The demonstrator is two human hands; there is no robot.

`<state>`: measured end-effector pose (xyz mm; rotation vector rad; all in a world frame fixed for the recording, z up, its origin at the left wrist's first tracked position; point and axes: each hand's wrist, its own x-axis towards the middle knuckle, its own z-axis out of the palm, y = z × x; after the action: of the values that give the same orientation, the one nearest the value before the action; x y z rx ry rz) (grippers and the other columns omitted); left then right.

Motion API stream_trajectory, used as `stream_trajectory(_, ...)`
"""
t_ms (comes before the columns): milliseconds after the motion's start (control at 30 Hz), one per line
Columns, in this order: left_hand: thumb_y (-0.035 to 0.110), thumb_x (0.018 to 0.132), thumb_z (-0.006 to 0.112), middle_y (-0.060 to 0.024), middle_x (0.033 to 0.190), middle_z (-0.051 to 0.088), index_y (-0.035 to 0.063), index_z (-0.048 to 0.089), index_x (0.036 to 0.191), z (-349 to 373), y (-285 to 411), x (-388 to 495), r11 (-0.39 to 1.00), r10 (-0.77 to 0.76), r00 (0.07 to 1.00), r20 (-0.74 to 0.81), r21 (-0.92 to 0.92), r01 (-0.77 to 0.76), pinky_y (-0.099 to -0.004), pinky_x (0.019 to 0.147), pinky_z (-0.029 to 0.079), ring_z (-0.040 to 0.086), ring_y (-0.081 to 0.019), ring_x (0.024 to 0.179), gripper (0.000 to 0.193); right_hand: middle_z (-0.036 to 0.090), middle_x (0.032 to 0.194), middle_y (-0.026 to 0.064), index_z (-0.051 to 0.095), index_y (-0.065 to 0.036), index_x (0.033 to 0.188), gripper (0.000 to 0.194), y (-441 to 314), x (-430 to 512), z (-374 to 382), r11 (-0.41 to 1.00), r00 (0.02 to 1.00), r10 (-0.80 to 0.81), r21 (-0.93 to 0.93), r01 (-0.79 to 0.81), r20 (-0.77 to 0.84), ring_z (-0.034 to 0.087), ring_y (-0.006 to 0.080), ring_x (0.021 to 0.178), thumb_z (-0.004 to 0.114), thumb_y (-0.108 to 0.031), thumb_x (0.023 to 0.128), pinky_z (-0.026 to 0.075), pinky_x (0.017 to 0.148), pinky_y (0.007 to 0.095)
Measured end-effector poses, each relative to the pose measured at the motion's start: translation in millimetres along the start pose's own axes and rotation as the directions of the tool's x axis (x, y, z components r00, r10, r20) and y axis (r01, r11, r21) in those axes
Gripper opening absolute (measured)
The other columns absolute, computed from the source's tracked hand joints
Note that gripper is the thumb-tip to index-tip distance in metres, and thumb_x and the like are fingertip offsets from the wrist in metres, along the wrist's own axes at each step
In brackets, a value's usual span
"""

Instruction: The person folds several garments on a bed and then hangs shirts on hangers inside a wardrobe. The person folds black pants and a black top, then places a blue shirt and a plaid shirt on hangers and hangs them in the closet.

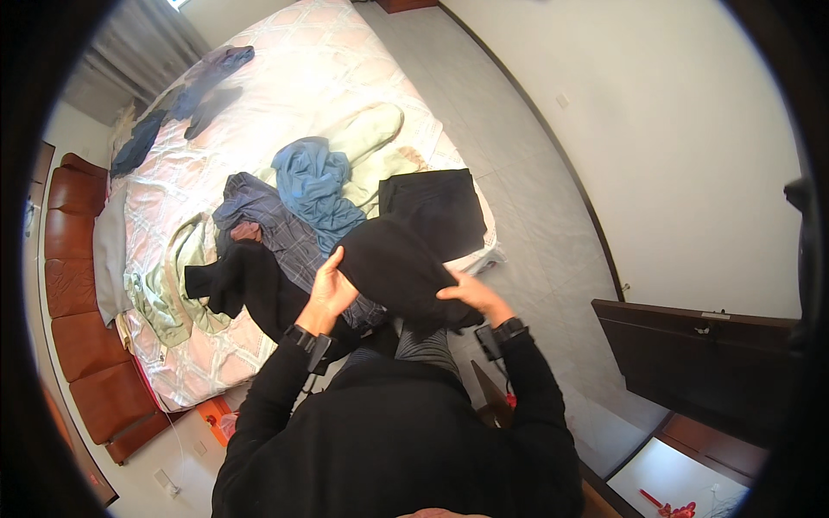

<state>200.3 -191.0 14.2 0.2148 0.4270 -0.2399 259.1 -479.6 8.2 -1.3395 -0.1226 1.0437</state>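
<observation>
Between my two hands hangs a black garment (395, 265), its far end reaching over the edge of the bed. My left hand (330, 291) grips its left side with the thumb on top. On its right side my right hand (476, 294) pinches the cloth. Just beyond lies a folded black garment (437, 210) near the bed's corner. A crumpled blue garment (314, 184) and a dark checked garment (278, 223) lie to the left. Nearer my left forearm is another black garment (252, 281), spread loosely.
The bed (311, 71) has a pink-and-white patterned cover and a brown padded headboard (81, 272). Pale green clothes (175, 285) and several dark clothes (207, 84) lie on it. Grey tiled floor (518, 201) runs along the right, with a dark wooden panel (693, 362) beyond.
</observation>
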Motion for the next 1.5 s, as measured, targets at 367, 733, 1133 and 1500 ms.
stream_trajectory(367,0.02,0.093,0.048,-0.015,0.12,0.052,0.0024,0.047,0.119,-75,-65,83,0.955,-0.184,0.72,-0.669,0.051,0.292,-0.0383,0.088,0.047,0.055,-0.0264,0.105,0.032,0.049,0.123,0.0177,0.051,-0.005,0.121,0.055,-25,160,-162,0.427,0.938,-0.323,-0.904,0.025,-0.126,0.046,0.0345,0.115,0.066,-0.027,0.073,0.039,0.095,0.0409)
stream_trajectory(733,0.019,0.093,0.046,-0.0137,0.118,0.055,0.0013,0.05,0.122,-118,-50,-4,0.985,0.171,0.579,-0.797,0.129,-0.114,-0.0376,0.087,0.048,0.056,-0.0245,0.104,0.034,0.056,0.104,0.0137,0.058,-0.006,0.101,0.023,73,224,-74,0.474,0.945,-0.305,-0.879,0.042,-0.119,0.053,0.0305,0.1,0.058,-0.01,0.079,0.043,0.084,0.0407)
stream_trajectory(1133,0.017,0.094,0.046,-0.0095,0.101,0.063,0.0041,0.052,0.117,-158,-74,-105,0.892,0.26,0.572,-0.778,-0.034,-0.451,-0.0332,0.072,0.052,0.062,-0.02,0.086,0.027,0.062,0.103,0.0179,0.053,0.004,0.109,0.035,37,424,124,0.902,0.944,-0.31,-0.348,0.255,-0.112,0.059,0.03,0.093,0.061,-0.012,0.079,0.043,0.085,0.0373)
stream_trajectory(1500,0.031,0.06,0.082,-0.0199,0.132,0.038,0.0025,0.034,0.132,-229,23,-62,0.409,0.908,-0.134,-0.398,0.768,0.492,-0.0447,0.098,0.035,0.037,-0.0342,0.122,0.091,0.063,0.098,0.0127,0.056,0.006,0.108,0.036,51,224,132,0.923,0.986,0.164,-0.356,-0.145,0.023,0.058,0.022,0.09,0.056,-0.016,0.08,0.043,0.08,0.0314)
